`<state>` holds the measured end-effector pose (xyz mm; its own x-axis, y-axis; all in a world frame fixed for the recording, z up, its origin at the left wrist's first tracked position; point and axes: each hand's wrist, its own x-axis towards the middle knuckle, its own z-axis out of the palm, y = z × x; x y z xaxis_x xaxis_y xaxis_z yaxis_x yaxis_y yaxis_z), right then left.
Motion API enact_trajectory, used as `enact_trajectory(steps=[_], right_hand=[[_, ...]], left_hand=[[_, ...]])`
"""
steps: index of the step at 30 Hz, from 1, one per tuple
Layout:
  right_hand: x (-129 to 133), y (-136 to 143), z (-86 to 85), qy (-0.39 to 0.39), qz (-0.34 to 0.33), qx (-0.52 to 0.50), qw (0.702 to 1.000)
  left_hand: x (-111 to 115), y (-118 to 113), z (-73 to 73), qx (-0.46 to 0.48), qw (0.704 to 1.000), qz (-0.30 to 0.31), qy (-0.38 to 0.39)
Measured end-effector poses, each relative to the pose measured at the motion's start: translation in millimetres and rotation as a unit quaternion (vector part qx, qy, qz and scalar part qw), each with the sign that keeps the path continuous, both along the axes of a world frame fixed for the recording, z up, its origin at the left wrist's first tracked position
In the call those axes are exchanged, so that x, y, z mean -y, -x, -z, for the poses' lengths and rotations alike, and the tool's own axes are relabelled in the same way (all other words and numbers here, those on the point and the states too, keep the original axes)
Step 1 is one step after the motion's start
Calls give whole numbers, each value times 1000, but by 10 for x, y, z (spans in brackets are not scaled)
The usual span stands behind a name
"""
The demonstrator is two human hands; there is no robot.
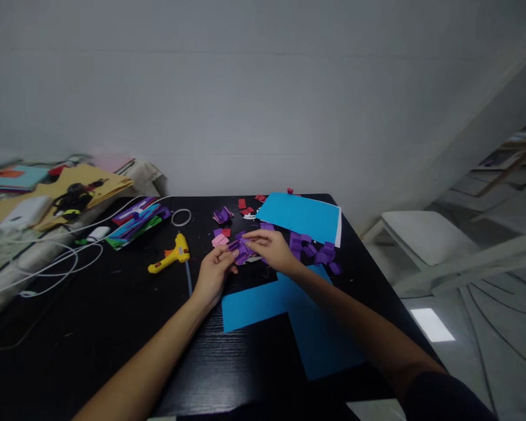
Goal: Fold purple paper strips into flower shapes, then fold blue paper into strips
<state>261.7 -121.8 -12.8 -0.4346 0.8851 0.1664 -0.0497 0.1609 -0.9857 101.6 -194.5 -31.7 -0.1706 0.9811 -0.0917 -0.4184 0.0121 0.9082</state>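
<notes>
PURPLE PAPER PC. HELD BTWN BOTH HANDS, MID-TABLE

Head view: folded purple paper piece (242, 250) is held just above the black table (201, 368), centre, amid small scraps. Left hand (213, 269) pinches it from the left, thumb and fingers closed on its edge, prob. to steady it. Right hand (272, 248) comes in from the right, fingertips bent together on its far-right side; prob. working a fold, exact grip n/a (too small to tell).

Yellow glue gun (172, 255) lies left of left hand, nozzle pointing far, w/ a glue stick (189, 279) out its rear; within easy reach, presumably on purpose. Pink pieces (220, 240) sit just far of left hand; a second purple folded piece (222, 216) is farther back. Loose purple pieces (324, 255) lie right of right hand, prob. kept handy.

Far blue sheet (300, 215) rests over a white sheet (339, 228), far right. Near blue sheet (252, 307) lies flat, partly under right forearm. Coloured sheets (135, 219) are stacked far left, apparently out of the way.
</notes>
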Motion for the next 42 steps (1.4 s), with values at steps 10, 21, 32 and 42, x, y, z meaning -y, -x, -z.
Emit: enact_trajectory(steps=[10,21,32,42], right_hand=[[142,-88,-142,-92,-48,82,991],[71,-83,-212,43,-86,71,993],[-411,-65,-157,51,-92,142,984],[-729,737,224,-232,-33,326,916]], left_hand=[[-27,14,38,33,999,-24,28],[-18,18,58,27,999,-13,35],[67,-61,-57,53,987,149,33],[123,-108,2,46,979,194,48]])
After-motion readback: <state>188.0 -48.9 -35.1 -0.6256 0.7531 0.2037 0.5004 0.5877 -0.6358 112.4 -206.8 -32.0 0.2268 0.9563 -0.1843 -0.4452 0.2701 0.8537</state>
